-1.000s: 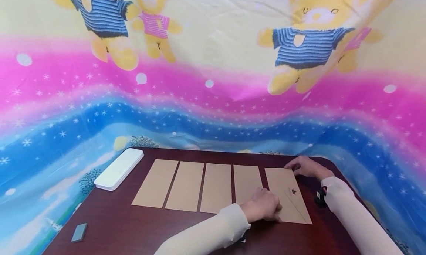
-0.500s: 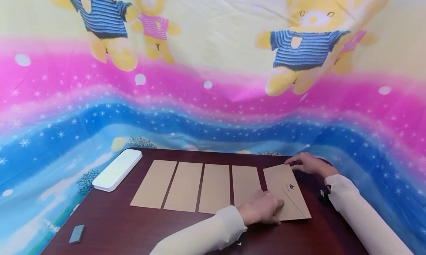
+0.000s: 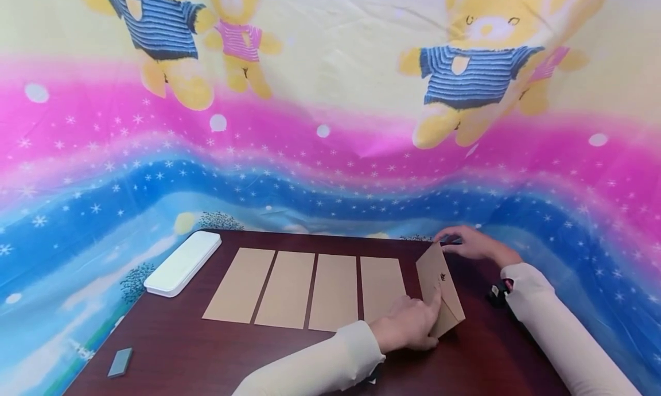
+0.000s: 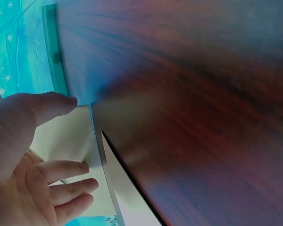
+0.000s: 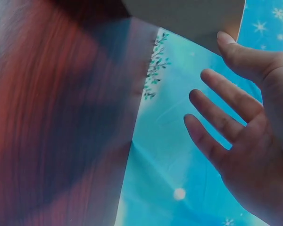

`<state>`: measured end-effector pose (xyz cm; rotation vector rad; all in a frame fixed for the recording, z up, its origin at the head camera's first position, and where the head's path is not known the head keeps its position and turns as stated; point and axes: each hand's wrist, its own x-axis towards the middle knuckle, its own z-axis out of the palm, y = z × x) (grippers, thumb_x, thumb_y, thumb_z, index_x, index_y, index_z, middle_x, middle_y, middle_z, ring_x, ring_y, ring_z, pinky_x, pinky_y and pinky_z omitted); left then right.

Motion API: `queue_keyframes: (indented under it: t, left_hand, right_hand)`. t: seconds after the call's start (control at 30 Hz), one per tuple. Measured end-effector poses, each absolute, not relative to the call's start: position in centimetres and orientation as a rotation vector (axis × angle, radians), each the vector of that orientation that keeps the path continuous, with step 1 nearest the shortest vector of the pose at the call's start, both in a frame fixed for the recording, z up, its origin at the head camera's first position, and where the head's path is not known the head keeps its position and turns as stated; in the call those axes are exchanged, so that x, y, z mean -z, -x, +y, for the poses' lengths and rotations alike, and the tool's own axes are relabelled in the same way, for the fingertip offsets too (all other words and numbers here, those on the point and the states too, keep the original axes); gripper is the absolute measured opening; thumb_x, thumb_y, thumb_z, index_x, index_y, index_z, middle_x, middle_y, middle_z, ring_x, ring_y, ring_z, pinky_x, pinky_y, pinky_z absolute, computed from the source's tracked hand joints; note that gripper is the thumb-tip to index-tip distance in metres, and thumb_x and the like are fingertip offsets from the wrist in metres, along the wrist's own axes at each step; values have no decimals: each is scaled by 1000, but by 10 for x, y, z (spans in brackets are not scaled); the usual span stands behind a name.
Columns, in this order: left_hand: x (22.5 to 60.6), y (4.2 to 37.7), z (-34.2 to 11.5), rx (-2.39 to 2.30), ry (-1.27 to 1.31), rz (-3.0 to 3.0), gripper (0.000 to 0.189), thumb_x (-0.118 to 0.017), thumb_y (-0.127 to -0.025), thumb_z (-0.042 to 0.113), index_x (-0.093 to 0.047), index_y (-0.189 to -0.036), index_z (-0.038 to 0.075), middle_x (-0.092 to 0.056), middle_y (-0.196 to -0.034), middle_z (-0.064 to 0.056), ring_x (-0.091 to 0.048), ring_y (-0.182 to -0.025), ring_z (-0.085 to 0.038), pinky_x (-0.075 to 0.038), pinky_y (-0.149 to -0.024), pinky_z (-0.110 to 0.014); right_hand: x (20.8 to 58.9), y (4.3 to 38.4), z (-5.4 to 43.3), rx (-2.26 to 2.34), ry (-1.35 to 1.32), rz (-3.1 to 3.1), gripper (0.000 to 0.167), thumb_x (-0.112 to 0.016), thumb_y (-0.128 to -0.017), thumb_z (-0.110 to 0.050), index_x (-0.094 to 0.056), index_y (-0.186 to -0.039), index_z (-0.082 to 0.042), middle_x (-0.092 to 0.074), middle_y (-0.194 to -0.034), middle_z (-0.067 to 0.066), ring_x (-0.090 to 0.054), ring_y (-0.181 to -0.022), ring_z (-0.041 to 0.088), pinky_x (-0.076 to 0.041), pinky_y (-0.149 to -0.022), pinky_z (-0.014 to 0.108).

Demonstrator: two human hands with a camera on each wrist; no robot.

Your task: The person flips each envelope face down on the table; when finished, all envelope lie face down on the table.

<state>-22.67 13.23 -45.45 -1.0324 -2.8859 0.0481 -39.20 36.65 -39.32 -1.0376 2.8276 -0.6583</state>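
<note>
A brown kraft envelope with a small dark crown print and a flap line is tilted up on its edge at the right of the table. My left hand grips its near end, index finger laid along the printed face and thumb at the lower corner. At the far top corner my right hand pinches the envelope. In the right wrist view the thumb presses that corner, with the other fingers spread below. Several plain brown envelopes lie flat in a row to the left.
A white oblong case stands at the table's back left. A small grey-green block lies near the front left. Behind the dark red wooden table hangs a printed bear curtain.
The right-hand envelope has gone from lying flat to tilted up, its right side raised and turned leftward. My right hand moved up and left with its corner; the left hand stayed at the near end.
</note>
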Motion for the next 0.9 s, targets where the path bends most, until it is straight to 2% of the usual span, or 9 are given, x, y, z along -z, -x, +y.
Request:
queue_keyframes:
  t: [0.1, 0.2, 0.33, 0.43, 0.57, 0.7, 0.8, 0.9]
  left_hand:
    - [454, 226, 134, -35, 1026, -2913, 111, -73, -85, 59, -12, -165, 12, -74, -89, 12, -68, -89, 0, -49, -84, -22]
    - [453, 225, 135, -17, 1007, -2929, 110, -70, -87, 59, -10, -166, 11, -73, -85, 14, -68, -92, 0, -48, -89, -22]
    - [452, 224, 136, -4, 974, -2936, 109, -66, -89, 63, -10, -166, 9, -73, -87, 14, -68, -97, 1, -48, -91, -22]
    - [451, 225, 135, 59, 975, -2937, 115, -63, -89, 69, -3, -166, 9, -72, -86, 16, -68, -95, -1, -48, -90, -24]
    - [448, 226, 131, 148, 1011, -2849, 115, -59, -90, 71, 3, -166, 12, -71, -101, 16, -68, -94, -4, -50, -87, -26]
    - [444, 226, 127, 127, 1055, -2718, 101, -58, -94, 67, -9, -167, 18, -63, -130, 15, -65, -109, -5, -50, -92, -25]
    - [442, 226, 126, 102, 1087, -2649, 88, -55, -96, 65, -22, -165, 21, -59, -133, 15, -62, -115, -4, -50, -94, -23]
    - [440, 226, 124, 100, 1117, -2597, 80, -55, -98, 63, -31, -162, 21, -59, -130, 14, -60, -113, -5, -48, -92, -22]
  right_hand:
    - [389, 392, 360, 657, 1007, 2818, 27, -64, -102, -18, -69, -128, -18, -68, -133, 16, -61, -125, 45, -50, -99, 63]
    - [387, 392, 352, 669, 986, 2820, 28, -64, -102, -20, -69, -130, -18, -68, -134, 16, -62, -124, 43, -51, -98, 60]
    - [387, 391, 345, 708, 962, 2808, 31, -64, -102, -20, -68, -132, -15, -66, -136, 19, -62, -125, 42, -50, -100, 61]
    - [388, 390, 342, 731, 939, 2801, 32, -64, -102, -20, -67, -133, -13, -65, -137, 20, -61, -126, 43, -49, -101, 63]
    - [387, 388, 341, 746, 916, 2800, 33, -64, -102, -19, -67, -134, -13, -64, -138, 20, -60, -127, 44, -48, -102, 64]
    - [389, 389, 342, 772, 924, 2787, 33, -64, -102, -18, -67, -134, -13, -64, -138, 21, -60, -127, 44, -49, -101, 62]
    - [395, 391, 344, 833, 930, 2769, 33, -63, -102, -17, -67, -134, -12, -65, -138, 21, -61, -127, 43, -51, -101, 60]
    - [402, 395, 346, 947, 928, 2725, 34, -62, -103, -16, -65, -135, -10, -65, -139, 21, -59, -130, 43, -55, -100, 43]
